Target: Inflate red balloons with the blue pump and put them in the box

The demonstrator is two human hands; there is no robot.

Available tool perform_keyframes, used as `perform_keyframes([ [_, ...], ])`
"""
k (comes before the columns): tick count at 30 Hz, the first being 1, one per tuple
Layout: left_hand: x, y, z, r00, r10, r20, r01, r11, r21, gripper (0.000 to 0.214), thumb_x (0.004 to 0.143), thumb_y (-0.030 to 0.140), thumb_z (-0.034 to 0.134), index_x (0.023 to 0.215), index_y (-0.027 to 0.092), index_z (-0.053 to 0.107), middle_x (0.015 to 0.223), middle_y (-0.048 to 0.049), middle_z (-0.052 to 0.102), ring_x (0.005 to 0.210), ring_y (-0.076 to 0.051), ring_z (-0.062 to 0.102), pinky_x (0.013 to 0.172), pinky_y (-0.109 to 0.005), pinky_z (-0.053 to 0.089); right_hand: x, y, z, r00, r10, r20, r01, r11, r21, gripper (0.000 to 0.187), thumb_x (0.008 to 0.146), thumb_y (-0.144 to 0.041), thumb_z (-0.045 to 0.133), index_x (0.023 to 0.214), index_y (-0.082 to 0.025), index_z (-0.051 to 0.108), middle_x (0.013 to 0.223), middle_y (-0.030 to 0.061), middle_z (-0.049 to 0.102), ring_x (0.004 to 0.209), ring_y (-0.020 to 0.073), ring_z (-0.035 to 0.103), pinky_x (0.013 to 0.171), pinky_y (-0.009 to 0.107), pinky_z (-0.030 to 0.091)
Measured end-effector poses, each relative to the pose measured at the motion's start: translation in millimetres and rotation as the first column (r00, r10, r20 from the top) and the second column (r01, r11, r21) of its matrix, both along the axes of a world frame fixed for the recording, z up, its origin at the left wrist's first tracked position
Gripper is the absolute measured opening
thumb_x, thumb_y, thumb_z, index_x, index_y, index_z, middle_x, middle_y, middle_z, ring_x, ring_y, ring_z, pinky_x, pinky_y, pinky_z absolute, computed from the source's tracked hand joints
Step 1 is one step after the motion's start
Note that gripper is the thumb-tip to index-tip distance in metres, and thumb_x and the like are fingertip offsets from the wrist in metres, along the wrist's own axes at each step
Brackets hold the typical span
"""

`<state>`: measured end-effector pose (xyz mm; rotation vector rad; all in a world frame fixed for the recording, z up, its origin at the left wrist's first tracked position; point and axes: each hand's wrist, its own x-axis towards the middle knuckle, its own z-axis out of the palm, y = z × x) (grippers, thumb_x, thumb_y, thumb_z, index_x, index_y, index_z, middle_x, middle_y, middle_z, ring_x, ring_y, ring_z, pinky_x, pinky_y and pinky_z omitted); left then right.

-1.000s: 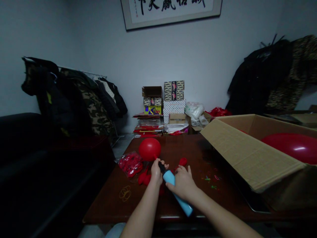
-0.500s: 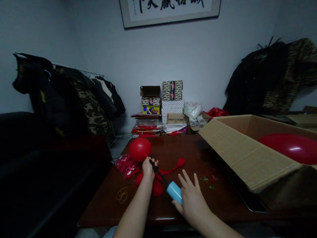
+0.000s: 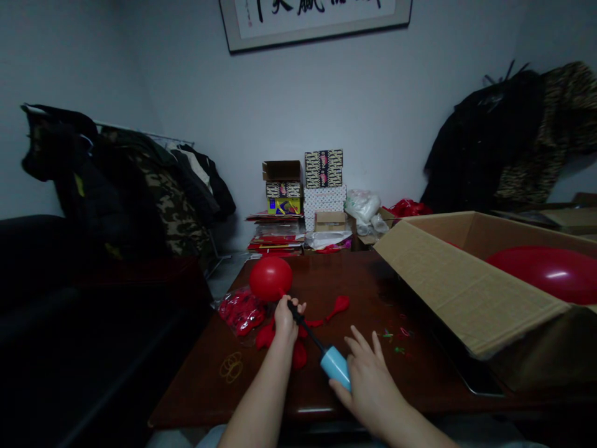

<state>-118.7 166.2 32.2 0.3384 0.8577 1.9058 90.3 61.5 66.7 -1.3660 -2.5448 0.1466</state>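
My left hand (image 3: 286, 320) grips the black nozzle of a light blue hand pump (image 3: 334, 367) where it meets the neck of a round inflated red balloon (image 3: 270, 279). My right hand (image 3: 370, 389) lies at the pump's lower end with fingers spread, covering the end of the barrel. Limp red balloons (image 3: 338, 303) lie on the dark wooden table (image 3: 401, 292) near both hands. To the left is a clear plastic bag of red balloons (image 3: 241, 312).
Loose rubber bands (image 3: 231, 367) and small coloured scraps (image 3: 392, 339) lie on the table. An open cardboard box (image 3: 466, 280) at right holds a large red balloon (image 3: 545, 274). Stacked boxes and papers (image 3: 284, 230) stand behind the table. A dark sofa (image 3: 69, 311) sits at left.
My right hand has moved from gripping the blue barrel to its lower end, with fingers spread. The pump now slants more toward the lower right. My left hand stays on the nozzle.
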Motion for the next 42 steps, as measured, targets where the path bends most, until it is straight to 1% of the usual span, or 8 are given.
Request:
perform_keyframes([
  [9,27,-6,-12.0,0.993,-0.086,0.081,0.088,0.996,-0.023,0.011,0.078,0.025,0.052,0.073,0.019,0.045,0.058,0.0032,0.051,0.045,-0.010,0.049,0.069,-0.037,0.050,-32,31,6.8,0.997,-0.070,-0.024,0.067,0.993,-0.100,0.054,0.079,-0.054,0.042,0.103,-0.011,0.065,0.124,0.0155,0.051,0.128,0.0316,0.026,0.107,0.047,-0.001],
  [12,21,-7,-9.9,0.988,-0.117,0.104,0.123,0.991,-0.054,0.008,0.079,0.023,0.052,0.075,0.018,0.047,0.068,-0.0014,0.058,0.055,-0.014,0.058,0.066,-0.035,0.050,-42,39,5.1,0.997,-0.079,-0.025,0.076,0.991,-0.107,0.055,0.080,-0.055,0.041,0.105,-0.011,0.064,0.124,0.0154,0.052,0.128,0.0313,0.026,0.107,0.047,0.000],
  [15,7,-10,-5.0,0.950,-0.250,0.186,0.267,0.961,-0.067,0.007,0.079,0.020,0.050,0.074,0.017,0.047,0.088,-0.0077,0.063,0.078,-0.020,0.064,0.067,-0.038,0.049,-44,39,-1.3,0.996,-0.081,-0.048,0.075,0.992,-0.103,0.055,0.080,-0.055,0.041,0.105,-0.012,0.064,0.121,0.0154,0.053,0.126,0.0303,0.030,0.106,0.047,0.003],
  [17,2,-11,-4.3,0.927,-0.310,0.212,0.334,0.939,-0.087,0.008,0.079,0.019,0.049,0.072,0.017,0.047,0.089,-0.0081,0.063,0.082,-0.022,0.063,0.069,-0.041,0.049,-42,37,-6.7,0.995,-0.084,-0.059,0.078,0.992,-0.098,0.054,0.080,-0.055,0.041,0.103,-0.012,0.064,0.119,0.0151,0.055,0.125,0.0302,0.031,0.106,0.047,0.004],
  [22,12,-6,-13.1,0.986,-0.122,0.118,0.137,0.982,-0.127,0.011,0.079,0.016,0.046,0.068,0.017,0.045,0.054,0.0038,0.047,0.047,-0.010,0.049,0.066,-0.037,0.050,-32,29,-16.3,0.994,-0.100,-0.032,0.096,0.990,-0.107,0.052,0.081,-0.054,0.039,0.098,-0.013,0.066,0.116,0.0147,0.056,0.125,0.0300,0.031,0.107,0.047,0.002],
  [29,-3,5,-12.2,0.993,0.015,0.115,-0.002,0.994,-0.111,0.013,0.077,0.013,0.047,0.065,0.018,0.044,0.052,0.0048,0.044,0.043,-0.008,0.043,0.066,-0.035,0.050,5,5,-12.3,0.997,-0.076,0.012,0.077,0.992,-0.100,0.051,0.078,-0.055,0.044,0.097,-0.014,0.067,0.118,0.0147,0.055,0.128,0.0317,0.029,0.108,0.046,-0.003],
  [35,-19,4,-5.9,0.985,-0.030,0.170,0.044,0.996,-0.079,0.010,0.076,0.012,0.048,0.067,0.017,0.047,0.056,0.0042,0.047,0.045,-0.008,0.045,0.065,-0.034,0.048,24,-6,-10.3,0.998,-0.061,-0.002,0.061,0.988,-0.141,0.051,0.080,-0.055,0.042,0.097,-0.014,0.067,0.120,0.0134,0.055,0.128,0.0310,0.028,0.108,0.045,-0.004],
  [42,-10,-6,-2.5,0.960,-0.122,0.252,0.149,0.984,-0.093,0.008,0.077,0.014,0.049,0.070,0.017,0.049,0.081,-0.0016,0.061,0.069,-0.015,0.060,0.080,-0.046,0.042,9,7,-10.2,0.997,-0.070,-0.026,0.065,0.982,-0.179,0.052,0.080,-0.054,0.040,0.099,-0.012,0.066,0.121,0.0138,0.054,0.127,0.0303,0.030,0.108,0.046,0.002],
])
